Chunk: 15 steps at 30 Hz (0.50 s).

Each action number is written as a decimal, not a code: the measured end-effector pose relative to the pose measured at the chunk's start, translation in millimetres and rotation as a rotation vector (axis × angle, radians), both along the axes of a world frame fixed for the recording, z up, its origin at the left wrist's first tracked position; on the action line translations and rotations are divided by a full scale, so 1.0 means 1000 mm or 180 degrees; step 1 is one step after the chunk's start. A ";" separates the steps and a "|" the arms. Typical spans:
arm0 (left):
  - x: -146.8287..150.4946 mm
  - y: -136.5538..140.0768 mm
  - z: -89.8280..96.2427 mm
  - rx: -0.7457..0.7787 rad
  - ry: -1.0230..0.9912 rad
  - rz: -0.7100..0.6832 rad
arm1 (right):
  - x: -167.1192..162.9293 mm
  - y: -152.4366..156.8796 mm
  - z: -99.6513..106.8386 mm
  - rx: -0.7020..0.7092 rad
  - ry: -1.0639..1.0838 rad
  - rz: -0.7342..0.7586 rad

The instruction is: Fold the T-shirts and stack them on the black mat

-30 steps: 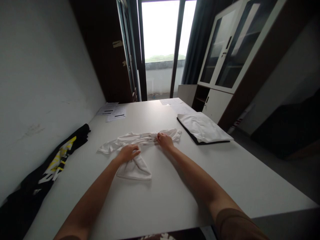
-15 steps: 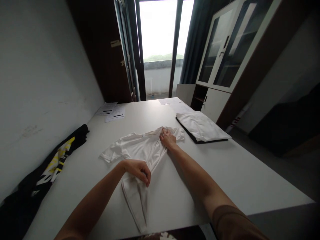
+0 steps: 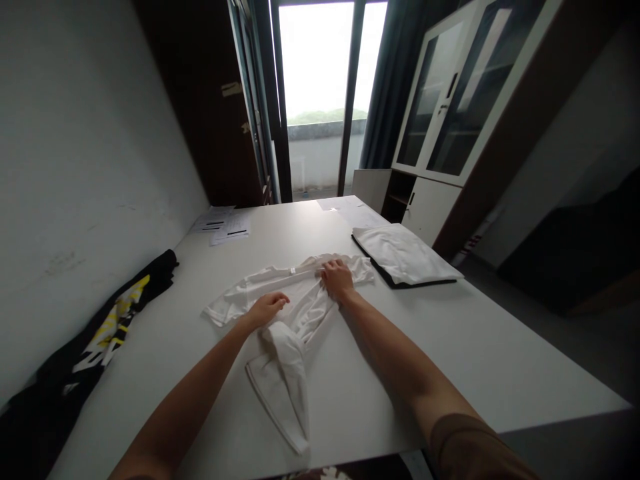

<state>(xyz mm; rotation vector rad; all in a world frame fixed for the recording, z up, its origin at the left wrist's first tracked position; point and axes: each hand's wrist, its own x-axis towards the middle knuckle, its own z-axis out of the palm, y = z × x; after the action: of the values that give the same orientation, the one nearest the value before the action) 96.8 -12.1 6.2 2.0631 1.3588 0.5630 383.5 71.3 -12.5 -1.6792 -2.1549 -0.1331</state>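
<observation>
1. Apparently spreading out the white shirt [image 3: 300, 283], rumpled on the table [image 3: 500, 373], is my step.
2. My right hand [image 3: 337, 280] rests near its collar [image 3: 293, 271], my left hand [image 3: 269, 311] over its body; whether fingers clamp cloth, I can't tell.
3. Its twisted lower end [image 3: 287, 390] likely needs flattening next.

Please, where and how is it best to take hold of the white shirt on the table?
I would probably take the white shirt by its loose lower end, coming from the person's side of the table. That end is bunched and points towards the person, and neither hand covers it. The right hand is on the far part, near the collar.
</observation>
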 end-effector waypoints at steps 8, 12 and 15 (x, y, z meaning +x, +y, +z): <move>0.000 -0.008 -0.021 0.0973 0.1332 0.0526 | -0.010 -0.004 -0.004 -0.0028 0.0028 0.0731; -0.009 0.003 -0.032 0.0891 0.1850 0.0616 | -0.008 -0.006 0.003 0.0117 0.0100 0.0716; -0.024 0.018 -0.038 0.0808 0.1976 0.0706 | -0.012 -0.010 0.009 0.0002 0.0107 0.0619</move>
<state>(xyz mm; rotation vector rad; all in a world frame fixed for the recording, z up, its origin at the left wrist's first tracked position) 73.1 5.6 -31.7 2.4261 1.9693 0.1840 371.3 61.4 -3.7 -1.4508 -2.2776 -0.0499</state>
